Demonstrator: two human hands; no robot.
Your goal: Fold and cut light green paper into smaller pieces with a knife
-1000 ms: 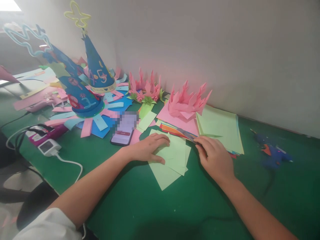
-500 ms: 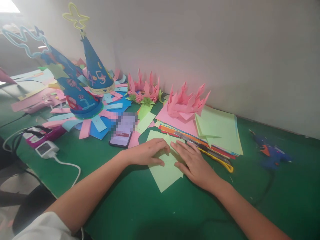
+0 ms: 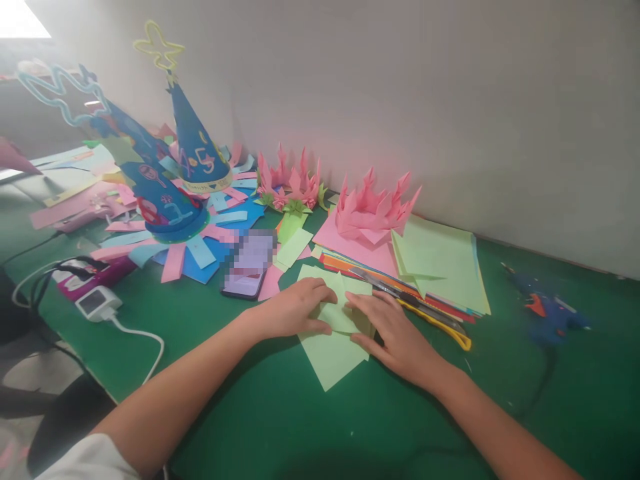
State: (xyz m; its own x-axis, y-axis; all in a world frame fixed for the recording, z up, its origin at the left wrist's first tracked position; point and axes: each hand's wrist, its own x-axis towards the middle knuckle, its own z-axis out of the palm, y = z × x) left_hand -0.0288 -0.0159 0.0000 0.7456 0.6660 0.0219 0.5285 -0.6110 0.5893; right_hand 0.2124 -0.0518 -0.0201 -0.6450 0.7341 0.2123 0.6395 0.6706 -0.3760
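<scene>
Several light green paper squares (image 3: 333, 357) lie stacked on the green table (image 3: 280, 427) in front of me. My left hand (image 3: 295, 310) is curled over the left edge of the top green square (image 3: 341, 315), thumb below and fingers above. My right hand (image 3: 397, 333) grips the same square from the right, forefinger on top and thumb at its lower edge. The two hands almost touch. A yellow-handled utility knife (image 3: 440, 323) lies just right of my right hand, beside a stack of coloured paper (image 3: 440, 257).
A pink folded paper crown (image 3: 373, 207) sits on the stack near the wall, with another pink crown (image 3: 290, 180) further left. A phone (image 3: 247, 267), blue cone hats (image 3: 197, 150) on paper strips, a white charger (image 3: 95, 301) with its cable and a blue glue gun (image 3: 545, 310) lie around.
My right hand left the paper stack, uncovering the knife, and came left onto the green squares. Both hands now pinch the top square. The left hand barely moved.
</scene>
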